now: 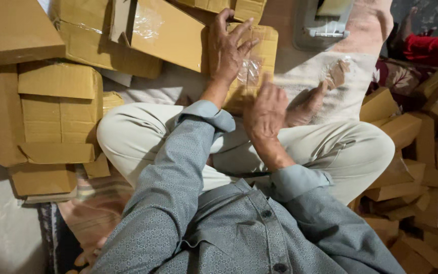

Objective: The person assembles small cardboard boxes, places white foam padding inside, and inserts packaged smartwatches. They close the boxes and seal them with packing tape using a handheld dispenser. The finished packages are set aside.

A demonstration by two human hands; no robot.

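Your left hand lies flat, fingers spread and released, pressing on the small cardboard box that rests on the floor just beyond your crossed legs. Your right hand hovers blurred just beside its near edge; I cannot tell its grip. Folded cartons are stacked on your left.

Warm dim indoor light, soft shadows under cardboard, glare on tape, right hand motion-blurred
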